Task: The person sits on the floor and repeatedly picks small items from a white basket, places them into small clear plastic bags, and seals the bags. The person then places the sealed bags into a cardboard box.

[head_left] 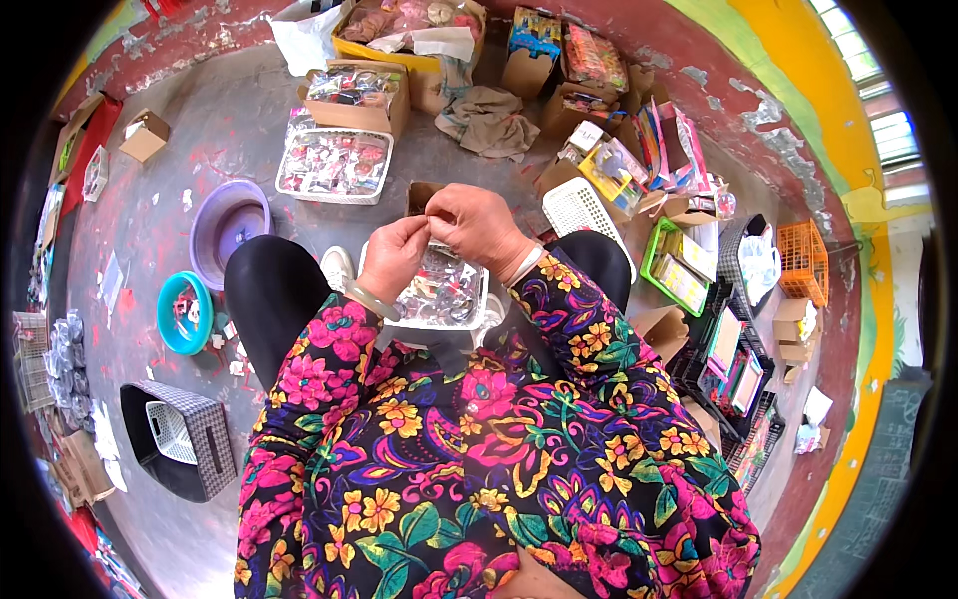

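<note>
My left hand (391,262) and my right hand (479,232) meet in front of me at the fingertips. Both are closed in a pinch; whatever lies between the fingers is too small or hidden to make out. Directly below them, between my feet, a white plastic basket (477,317) holds many small clear-wrapped packets (444,285), partly covered by my hands. Behind my fingers, the edge of a brown cardboard box (421,193) shows.
A second white basket (332,197) of packets stands ahead. To the left are a purple basin (205,235), a teal basin (170,321) and a checked bin (215,449). Cardboard boxes (384,118), a green crate (654,245) and black crates (748,384) line the front and right.
</note>
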A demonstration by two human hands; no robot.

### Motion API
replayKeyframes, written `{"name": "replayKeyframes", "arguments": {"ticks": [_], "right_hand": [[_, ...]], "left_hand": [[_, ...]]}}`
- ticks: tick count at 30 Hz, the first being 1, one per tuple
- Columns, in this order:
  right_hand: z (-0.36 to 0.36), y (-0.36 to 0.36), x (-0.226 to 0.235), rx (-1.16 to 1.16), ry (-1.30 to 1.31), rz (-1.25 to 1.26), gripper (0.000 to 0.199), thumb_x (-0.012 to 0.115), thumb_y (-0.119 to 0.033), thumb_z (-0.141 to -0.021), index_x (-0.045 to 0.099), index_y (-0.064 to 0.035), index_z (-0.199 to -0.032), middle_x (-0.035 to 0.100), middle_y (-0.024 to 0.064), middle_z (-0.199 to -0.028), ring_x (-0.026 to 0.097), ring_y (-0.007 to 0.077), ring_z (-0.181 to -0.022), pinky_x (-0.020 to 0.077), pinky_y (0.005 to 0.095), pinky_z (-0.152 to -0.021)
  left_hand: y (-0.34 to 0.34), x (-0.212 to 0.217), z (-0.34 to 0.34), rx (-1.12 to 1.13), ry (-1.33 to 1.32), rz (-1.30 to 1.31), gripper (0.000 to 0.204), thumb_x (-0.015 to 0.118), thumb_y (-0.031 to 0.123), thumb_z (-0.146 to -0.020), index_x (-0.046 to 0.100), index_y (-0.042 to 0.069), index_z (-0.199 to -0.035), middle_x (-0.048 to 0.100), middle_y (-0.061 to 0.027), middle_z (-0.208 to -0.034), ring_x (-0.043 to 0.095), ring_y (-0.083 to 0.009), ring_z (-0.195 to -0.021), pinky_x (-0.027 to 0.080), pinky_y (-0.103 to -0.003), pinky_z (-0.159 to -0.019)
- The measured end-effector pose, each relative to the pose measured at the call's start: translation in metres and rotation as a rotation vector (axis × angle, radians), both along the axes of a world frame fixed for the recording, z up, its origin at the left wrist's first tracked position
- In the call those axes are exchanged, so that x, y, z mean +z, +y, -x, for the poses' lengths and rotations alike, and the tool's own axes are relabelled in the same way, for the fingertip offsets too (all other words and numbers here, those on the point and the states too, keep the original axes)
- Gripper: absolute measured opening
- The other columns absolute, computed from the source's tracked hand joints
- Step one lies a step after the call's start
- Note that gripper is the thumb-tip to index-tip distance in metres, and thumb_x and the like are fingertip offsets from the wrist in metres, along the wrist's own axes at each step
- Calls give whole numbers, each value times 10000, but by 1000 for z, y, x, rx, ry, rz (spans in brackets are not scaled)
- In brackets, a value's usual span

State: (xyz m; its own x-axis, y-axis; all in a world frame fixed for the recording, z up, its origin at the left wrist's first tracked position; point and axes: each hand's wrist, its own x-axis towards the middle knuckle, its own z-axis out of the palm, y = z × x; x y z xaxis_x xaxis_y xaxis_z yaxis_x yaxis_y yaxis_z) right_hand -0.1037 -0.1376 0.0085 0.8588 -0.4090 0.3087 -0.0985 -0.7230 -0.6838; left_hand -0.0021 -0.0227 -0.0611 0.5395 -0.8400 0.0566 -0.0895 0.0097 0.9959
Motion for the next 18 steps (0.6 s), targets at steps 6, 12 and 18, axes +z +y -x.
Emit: {"name": "replayKeyframes", "arguments": {"ticks": [6, 12, 18], "right_hand": [[6, -5, -9, -40, 1, -308, 109, 615, -118, -669, 610, -36, -740, 583, 78, -669, 561, 166, -592, 440, 279, -552], [25, -17, 13, -114, -60, -907, 68, 623, -73, -722, 623, -10, -750, 590, 3, -677, 512, 56, -605, 417, 197, -556], [96, -39, 36, -299, -421, -1003, 85, 625, -73, -747, 636, -6, -798, 603, 20, -686, 535, 69, -595, 421, 188, -560]], "left_hand": [[2, 15, 4, -23, -83, -7, 176, 561, 106, -837, 626, -18, -943, 637, -79, -744, 536, -73, -671, 440, -231, -611], [3, 12, -1, -51, 131, 71, 188, 548, 95, -845, 628, -37, -951, 646, -58, -815, 546, -67, -716, 438, -208, -634], [2, 18, -2, -63, 386, 60, 207, 530, 90, -859, 607, -44, -997, 642, -79, -887, 569, -80, -762, 449, -199, -682]]}}
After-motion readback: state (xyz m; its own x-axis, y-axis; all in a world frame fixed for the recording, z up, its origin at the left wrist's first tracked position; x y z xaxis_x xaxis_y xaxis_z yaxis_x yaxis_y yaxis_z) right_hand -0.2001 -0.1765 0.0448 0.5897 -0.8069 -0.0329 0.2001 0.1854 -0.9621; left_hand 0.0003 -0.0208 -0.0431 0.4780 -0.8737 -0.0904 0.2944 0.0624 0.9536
